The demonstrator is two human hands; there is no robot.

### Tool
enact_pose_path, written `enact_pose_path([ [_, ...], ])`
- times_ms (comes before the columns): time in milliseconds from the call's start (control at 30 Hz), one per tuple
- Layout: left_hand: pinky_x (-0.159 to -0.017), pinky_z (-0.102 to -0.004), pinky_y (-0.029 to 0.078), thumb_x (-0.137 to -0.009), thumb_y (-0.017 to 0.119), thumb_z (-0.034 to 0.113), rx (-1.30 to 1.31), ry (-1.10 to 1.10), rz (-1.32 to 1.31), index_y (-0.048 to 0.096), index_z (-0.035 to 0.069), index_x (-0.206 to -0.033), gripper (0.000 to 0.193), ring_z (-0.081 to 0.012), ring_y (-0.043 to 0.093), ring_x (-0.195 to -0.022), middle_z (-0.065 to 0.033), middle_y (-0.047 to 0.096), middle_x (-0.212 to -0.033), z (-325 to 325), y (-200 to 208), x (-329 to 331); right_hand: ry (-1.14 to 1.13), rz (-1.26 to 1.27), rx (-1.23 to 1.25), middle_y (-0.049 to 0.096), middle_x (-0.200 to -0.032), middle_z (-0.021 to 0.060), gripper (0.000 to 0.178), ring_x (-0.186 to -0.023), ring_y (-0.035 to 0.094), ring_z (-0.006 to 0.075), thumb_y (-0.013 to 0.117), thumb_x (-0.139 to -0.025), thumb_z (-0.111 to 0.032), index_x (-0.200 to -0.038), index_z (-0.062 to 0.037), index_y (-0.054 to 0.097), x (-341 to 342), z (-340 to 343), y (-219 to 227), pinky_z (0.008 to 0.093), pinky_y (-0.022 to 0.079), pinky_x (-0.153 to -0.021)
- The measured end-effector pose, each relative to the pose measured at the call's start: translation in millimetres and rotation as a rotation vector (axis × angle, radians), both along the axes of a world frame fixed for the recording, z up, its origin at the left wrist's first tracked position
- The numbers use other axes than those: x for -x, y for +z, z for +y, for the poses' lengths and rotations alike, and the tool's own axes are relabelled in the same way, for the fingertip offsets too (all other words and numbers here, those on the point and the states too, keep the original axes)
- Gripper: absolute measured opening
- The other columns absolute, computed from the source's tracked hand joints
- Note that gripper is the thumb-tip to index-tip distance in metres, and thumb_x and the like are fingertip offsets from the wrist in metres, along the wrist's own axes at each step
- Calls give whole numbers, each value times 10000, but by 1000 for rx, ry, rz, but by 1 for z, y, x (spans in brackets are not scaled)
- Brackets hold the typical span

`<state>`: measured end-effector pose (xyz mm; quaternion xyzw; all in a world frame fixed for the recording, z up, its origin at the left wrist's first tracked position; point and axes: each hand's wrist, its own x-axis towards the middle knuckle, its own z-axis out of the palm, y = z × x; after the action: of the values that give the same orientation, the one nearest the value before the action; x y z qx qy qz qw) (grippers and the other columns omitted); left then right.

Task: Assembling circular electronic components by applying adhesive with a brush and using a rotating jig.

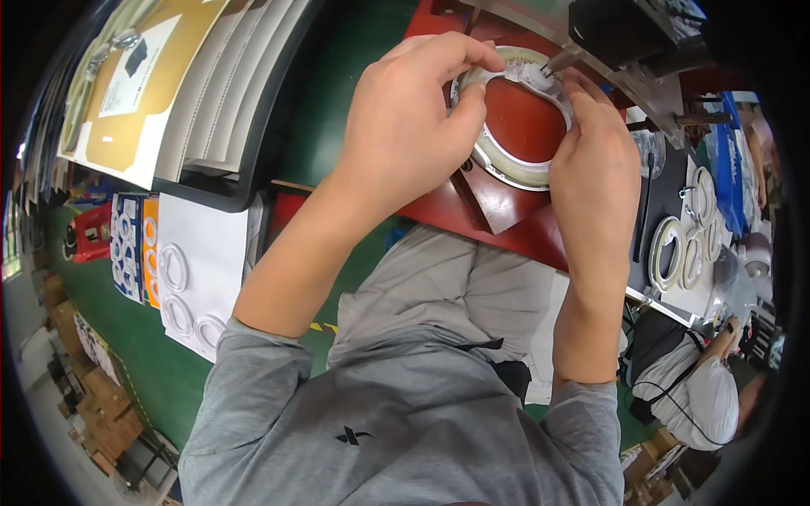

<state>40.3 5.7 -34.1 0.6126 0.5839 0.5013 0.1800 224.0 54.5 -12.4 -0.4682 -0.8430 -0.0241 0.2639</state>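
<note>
A white plastic ring with a pale inner band (509, 171) lies over a red surface at the upper middle. My left hand (411, 122) grips its left rim, thumb and forefinger bent over the edge. On the opposite rim, my right hand (597, 156) is closed, its fingertips beside a clear block on the ring's far part. Thin metal pins of a machine (558, 62) reach down close to that block; whether they touch it I cannot tell. A metal plate (504, 207) sticks out under the ring's near side.
Several similar rings (666, 253) lie on a bench at right. A black crate (221, 192) with cardboard dividers stands at left, above white sheets (207, 228) holding more rings. Dark machine parts (624, 34) overhang the far right. Another person (704, 396) sits at lower right.
</note>
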Motion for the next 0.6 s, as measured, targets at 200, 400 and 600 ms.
enact_pose_path([
  [200, -842, -282, 573, -907, 662, 3, -12, 26, 18, 701, -10, -1137, 234, -192, 754, -1033, -108, 769, -1124, -1, 0, -2, 54, -61, -85, 707, -1200, 229, 387, -1122, 666, 382, 546, -841, 66, -1200, 80, 689, 2, 3, -1, 421, 538, -959],
  [400, -819, -298, 574, -908, 672, 41, -68, 55, 114, 701, 11, -1156, 252, -230, 750, -991, -135, 750, -1125, 9, 2, -7, 82, -37, -48, 691, -1253, 225, 428, -1195, 633, 379, 544, -836, 64, -1243, 63, 677, -4, 21, -3, 419, 504, -1037],
  [600, -755, -339, 582, -885, 760, 111, -139, 136, 88, 689, 12, -1180, 319, -274, 712, -914, -158, 720, -1117, -5, -11, 10, 200, 210, -72, 686, -1244, 203, 285, -1167, 642, 366, 597, -976, -18, -1245, 29, 675, 1, -23, 12, 426, 491, -1030],
])
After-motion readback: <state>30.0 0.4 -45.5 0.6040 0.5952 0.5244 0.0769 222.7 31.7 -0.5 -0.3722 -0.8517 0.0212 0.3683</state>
